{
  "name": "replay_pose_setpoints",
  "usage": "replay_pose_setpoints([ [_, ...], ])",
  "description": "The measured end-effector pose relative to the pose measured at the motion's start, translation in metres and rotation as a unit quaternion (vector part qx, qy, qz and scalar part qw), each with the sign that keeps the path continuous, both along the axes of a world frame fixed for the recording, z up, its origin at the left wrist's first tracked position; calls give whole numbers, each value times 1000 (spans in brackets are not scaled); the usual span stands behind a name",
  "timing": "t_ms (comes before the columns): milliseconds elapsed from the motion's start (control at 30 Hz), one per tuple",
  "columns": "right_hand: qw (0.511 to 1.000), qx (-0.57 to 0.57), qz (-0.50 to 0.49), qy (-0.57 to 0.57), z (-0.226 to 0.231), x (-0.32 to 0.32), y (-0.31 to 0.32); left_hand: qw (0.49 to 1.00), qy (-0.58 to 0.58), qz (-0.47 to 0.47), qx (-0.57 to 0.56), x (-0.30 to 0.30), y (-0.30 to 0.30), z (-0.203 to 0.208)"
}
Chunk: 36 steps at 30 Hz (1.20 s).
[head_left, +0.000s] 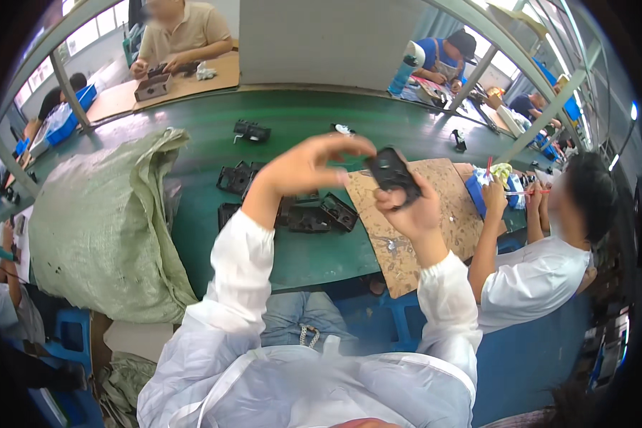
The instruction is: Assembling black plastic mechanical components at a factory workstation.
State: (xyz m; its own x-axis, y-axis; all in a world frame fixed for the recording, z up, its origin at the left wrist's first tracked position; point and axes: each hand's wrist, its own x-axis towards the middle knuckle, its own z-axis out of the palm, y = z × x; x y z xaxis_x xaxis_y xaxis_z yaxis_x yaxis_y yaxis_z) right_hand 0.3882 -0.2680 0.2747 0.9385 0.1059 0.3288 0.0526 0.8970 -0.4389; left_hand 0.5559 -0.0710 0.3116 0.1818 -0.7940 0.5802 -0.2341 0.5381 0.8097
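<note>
So the person in the white sleeves has a black plastic part [390,170] pinched in the right hand [415,214], thumb and fingers clamped on its lower end, and it's held up above the left side of a brown cardboard sheet [442,239]. The left hand [303,167] is just beside it, kinda blurry, fingers and thumb spread apart with nothing between them that I can see. That cardboard is pretty speckled and its near corner pokes out past the near edge of the green bench [292,260]. Below the left hand there's a bunch of black housings [310,218] sitting toward the near edge, some half hidden by the wrist. Another black piece [252,131] lies by itself closer to the far edge, with a small white item [343,130] off to its right along that same edge. A big pale green woven sack [107,228] slumps at the left, and a co-worker in a white shirt [538,282] sits right of the cardboard.
</note>
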Motion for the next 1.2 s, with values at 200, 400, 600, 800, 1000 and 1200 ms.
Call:
replay_pose_setpoints([
  [200,970,75,-230,29,13,-81,34,958,73,163,225,98,-88,-31],
  [400,951,50,-305,9,-13,-121,42,805,-115,378,442,159,-121,-108],
  [600,905,-51,-422,19,-2,-146,26,749,-186,449,451,195,-139,-129],
  [800,824,-184,-530,75,15,-112,30,741,-297,535,278,141,-97,-10],
  [1000,819,-214,-532,8,-4,-50,77,752,-178,620,-136,13,-9,28],
  [1200,875,-194,-443,-11,-41,-23,126,810,132,518,-240,-86,59,-41],
])
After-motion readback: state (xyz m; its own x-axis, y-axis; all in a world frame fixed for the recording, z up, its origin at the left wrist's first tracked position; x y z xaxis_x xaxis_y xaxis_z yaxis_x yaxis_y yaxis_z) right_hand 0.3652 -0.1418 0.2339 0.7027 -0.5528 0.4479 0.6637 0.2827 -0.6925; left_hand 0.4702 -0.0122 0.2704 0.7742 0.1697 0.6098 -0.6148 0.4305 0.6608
